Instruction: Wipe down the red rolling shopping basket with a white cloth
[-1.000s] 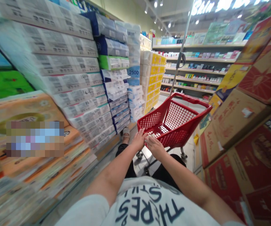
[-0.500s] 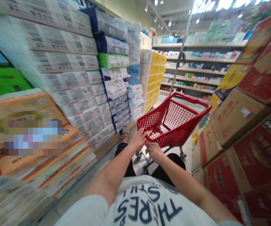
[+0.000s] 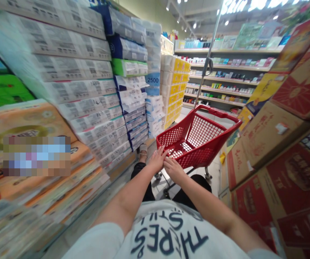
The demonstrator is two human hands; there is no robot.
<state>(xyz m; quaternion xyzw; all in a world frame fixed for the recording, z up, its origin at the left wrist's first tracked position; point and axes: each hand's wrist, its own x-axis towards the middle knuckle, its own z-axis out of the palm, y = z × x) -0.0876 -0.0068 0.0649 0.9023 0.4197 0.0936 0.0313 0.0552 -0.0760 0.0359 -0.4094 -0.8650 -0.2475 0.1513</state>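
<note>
Cart basket [image 3: 198, 140], 12 o'clock: red moulded plastic mesh, smooth, slight sheen. Tissue packs [image 3: 90, 108], 9 o'clock: glossy plastic film wrap. Cartons [image 3: 268, 133], 3 o'clock: matt printed cardboard. Pole [image 3: 211, 50], 1 o'clock: bright metal. T-shirt [image 3: 168, 233], 6 o'clock: matt cloth.

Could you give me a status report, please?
Left hand and right hand resting on red cart rim. Cardboard boxes close on its right.

A narrow shop aisle. Along its left edge, stacked packs of tissue paper [image 3: 85, 90] rise wall-high, with yellow toilet-roll packs [image 3: 178, 82] beyond them. Red and brown cardboard cartons [image 3: 292, 118] line the right edge. At the far end, shelves [image 3: 225, 68] carry small goods under ceiling spotlights [image 3: 195, 25]. The tiled floor [image 3: 214, 169] is pale.
</note>
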